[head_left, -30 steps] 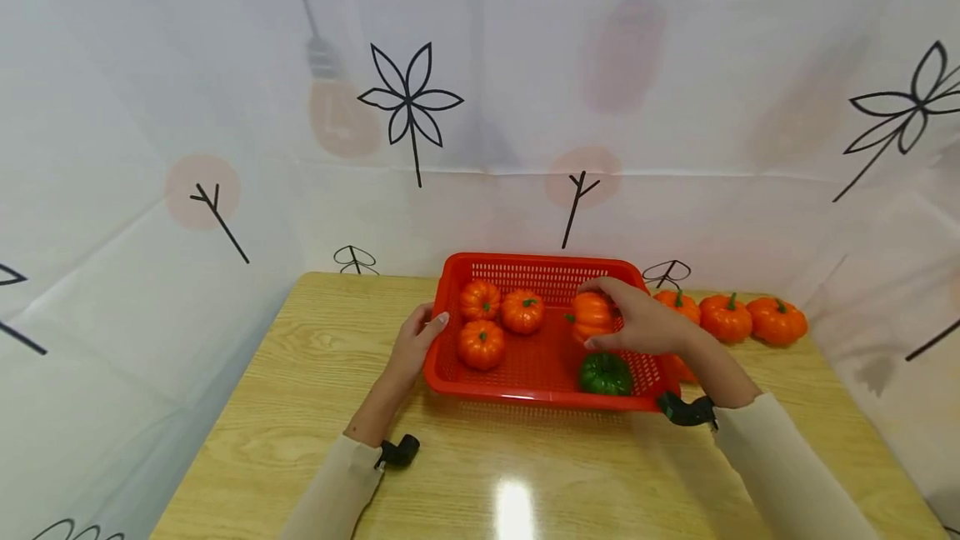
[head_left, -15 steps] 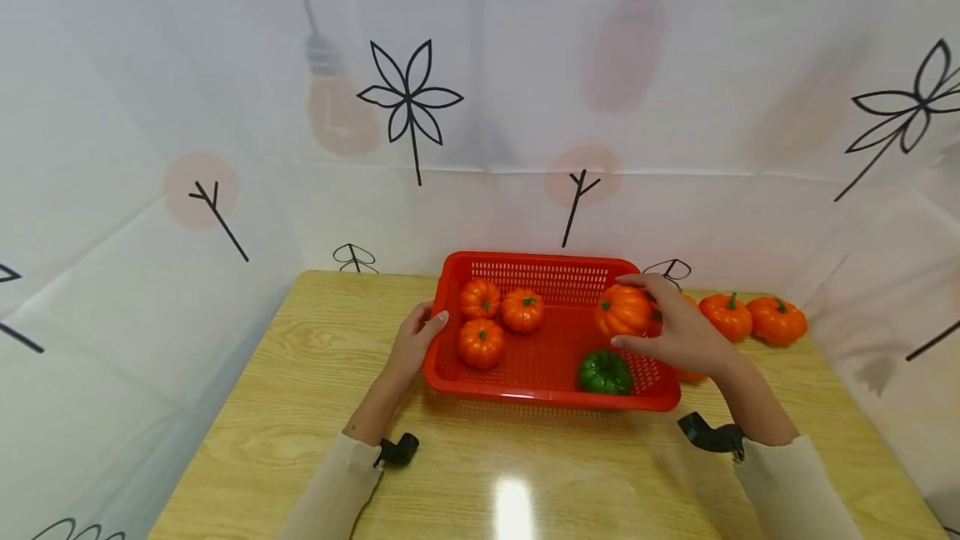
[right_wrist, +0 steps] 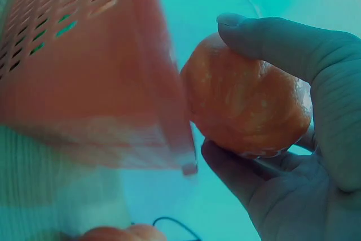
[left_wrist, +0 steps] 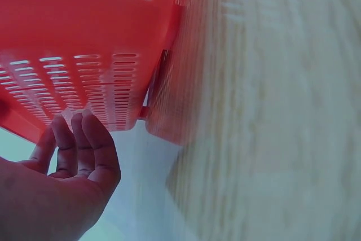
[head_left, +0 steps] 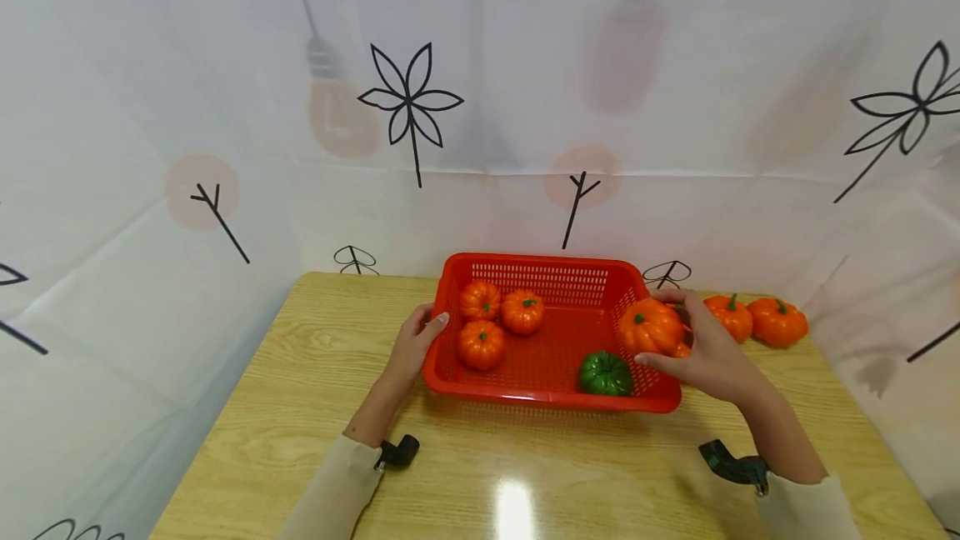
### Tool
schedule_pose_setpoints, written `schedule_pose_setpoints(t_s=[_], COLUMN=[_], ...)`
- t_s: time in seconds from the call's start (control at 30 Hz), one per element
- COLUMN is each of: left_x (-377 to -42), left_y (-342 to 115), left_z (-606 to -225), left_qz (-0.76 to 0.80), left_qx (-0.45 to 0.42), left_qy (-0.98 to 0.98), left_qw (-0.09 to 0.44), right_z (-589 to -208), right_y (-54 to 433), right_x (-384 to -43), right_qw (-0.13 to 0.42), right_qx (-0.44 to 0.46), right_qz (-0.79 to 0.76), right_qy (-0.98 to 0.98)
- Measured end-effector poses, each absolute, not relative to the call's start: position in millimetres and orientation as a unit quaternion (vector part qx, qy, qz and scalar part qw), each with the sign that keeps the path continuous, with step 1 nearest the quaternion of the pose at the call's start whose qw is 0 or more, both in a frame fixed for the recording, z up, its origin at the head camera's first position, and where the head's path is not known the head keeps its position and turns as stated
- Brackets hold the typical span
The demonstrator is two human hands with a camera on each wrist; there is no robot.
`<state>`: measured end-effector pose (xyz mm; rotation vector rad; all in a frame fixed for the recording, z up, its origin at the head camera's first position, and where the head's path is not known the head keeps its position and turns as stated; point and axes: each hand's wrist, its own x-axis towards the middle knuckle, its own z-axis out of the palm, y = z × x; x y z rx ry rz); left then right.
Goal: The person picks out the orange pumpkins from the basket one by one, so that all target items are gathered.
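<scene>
A red plastic basket (head_left: 540, 397) with slotted walls stands on the table. My left hand (head_left: 409, 350) grips its left rim, thumb on top; in the left wrist view the fingers (left_wrist: 101, 145) touch the outside of the slotted wall. Over the basket's right edge, my right hand (head_left: 708, 357) holds an orange toy pumpkin (head_left: 649, 327) between thumb and fingers. The right wrist view has this pumpkin (right_wrist: 245, 103) beside the basket's rim. Inside the basket lie several vegetables: a green pumpkin-shaped one (head_left: 605, 373) at front right and orange pumpkins (head_left: 482, 345) at the left.
To the right of the basket, more orange pumpkins (head_left: 777, 322) stand in a row at the back of the wooden table (head_left: 300, 407); some are partly hidden by my right hand. A patterned white cloth (head_left: 510, 215) hangs behind the table.
My right hand has carried the orange pumpkin from inside the basket rightward to its right rim. The left hand and the basket have stayed in place.
</scene>
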<state>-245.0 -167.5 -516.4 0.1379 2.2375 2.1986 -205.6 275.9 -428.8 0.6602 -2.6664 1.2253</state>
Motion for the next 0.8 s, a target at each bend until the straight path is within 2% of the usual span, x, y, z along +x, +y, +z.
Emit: schedule_pose_setpoints(t_s=[0.37,0.8], left_x=[-245.7,-246.0], left_y=[-166.4,-167.8], left_z=[-518.5,-518.4], left_qz=[0.700,0.701], left_qx=[0.045,0.044], left_qy=[0.712,0.712], left_qw=[-0.002,-0.005], right_z=[-441.2,-452.0], right_y=[296.9,313.8], right_x=[-195.1,-190.0], right_qw=[0.056,0.078], right_qx=[0.192,0.204], right_qz=[0.442,0.490], right_qy=[-0.874,-0.844])
